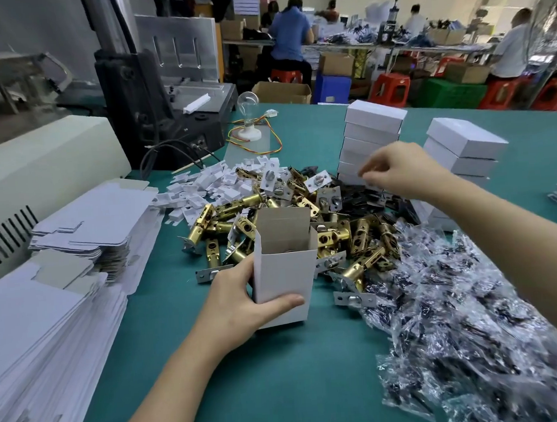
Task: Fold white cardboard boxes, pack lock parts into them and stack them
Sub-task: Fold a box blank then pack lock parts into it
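**Left hand [243, 299] grips one open box [286, 276]**

The white box stands upright, mouth up, beside the brass latch pile [338, 239] on the green table [283, 391]. The right hand [396, 169] reaches toward two stacks of closed boxes [372, 131], fingers curled; any hold is unclear.

Matt cardboard box [283, 269], glossy brass latches [355, 238].

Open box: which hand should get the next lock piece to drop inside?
Probably the right. The left hand is busy gripping the open box upright, while the right hand hovers over the lock parts behind it, fingers curled; whether it pinches something is unclear.
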